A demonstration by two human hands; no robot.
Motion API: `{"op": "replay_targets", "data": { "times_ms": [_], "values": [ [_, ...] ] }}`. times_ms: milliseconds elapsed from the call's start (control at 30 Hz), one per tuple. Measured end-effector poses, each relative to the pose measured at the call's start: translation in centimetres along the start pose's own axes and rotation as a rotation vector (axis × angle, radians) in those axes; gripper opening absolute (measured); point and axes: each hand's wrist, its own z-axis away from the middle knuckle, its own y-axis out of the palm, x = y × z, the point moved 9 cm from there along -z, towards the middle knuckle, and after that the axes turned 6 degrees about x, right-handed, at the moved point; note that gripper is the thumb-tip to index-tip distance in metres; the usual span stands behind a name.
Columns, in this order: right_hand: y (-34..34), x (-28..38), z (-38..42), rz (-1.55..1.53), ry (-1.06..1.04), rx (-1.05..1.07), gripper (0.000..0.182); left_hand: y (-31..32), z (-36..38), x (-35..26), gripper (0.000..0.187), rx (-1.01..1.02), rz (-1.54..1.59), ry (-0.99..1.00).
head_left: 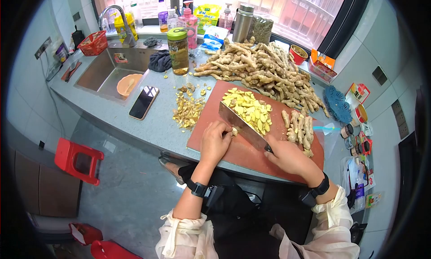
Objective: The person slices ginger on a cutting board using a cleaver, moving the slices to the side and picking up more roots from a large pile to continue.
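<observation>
My right hand (287, 155) grips the handle of a cleaver (244, 126), its wide blade slanting up and left over the red cutting board (251, 155). Close to the blade's near side, my left hand (216, 140) presses its curled fingertips on a small piece of ginger (234, 131). Beyond the blade lies a heap of yellow ginger slices (251, 108). Several whole ginger roots (300, 129) rest on the board's right part. Ginger trimmings (187, 108) are scattered on the counter left of the board.
Behind the board rises a large pile of ginger (265, 70). A phone (144, 102), a green-lidded bottle (178, 52) and a sink (107, 77) with an orange bowl (129, 84) are to the left. Small jars (348, 131) line the right wall; a red stool (80, 160) stands on the floor.
</observation>
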Motion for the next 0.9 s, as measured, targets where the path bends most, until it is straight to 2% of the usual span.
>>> {"op": "replay_targets", "data": {
  "times_ms": [367, 600, 667, 767, 900],
  "values": [
    [1.1, 1.8, -6.6, 0.005, -0.022, -0.076, 0.03, -0.2, 0.0, -0.2, 0.007, -0.011, 0.004, 0.024],
    [1.5, -1.1, -2.3, -0.038, -0.012, -0.083, 0.034, -0.2, 0.1, -0.2, 0.009, -0.006, 0.022, 0.004],
    [1.5, -2.0, -1.2, -0.141, 0.008, -0.084, 0.034, -0.3, 0.1, -0.2, 0.01, -0.014, 0.035, 0.019],
    [0.6, -1.9, -0.5, -0.147, -0.051, -0.162, 0.035, 0.0, 0.1, 0.3, 0.01, -0.008, 0.03, 0.005],
    [-0.3, -1.0, -0.3, -0.152, -0.061, -0.146, 0.036, -0.3, 0.1, 0.0, 0.011, -0.012, -0.009, -0.001]
  ]
}}
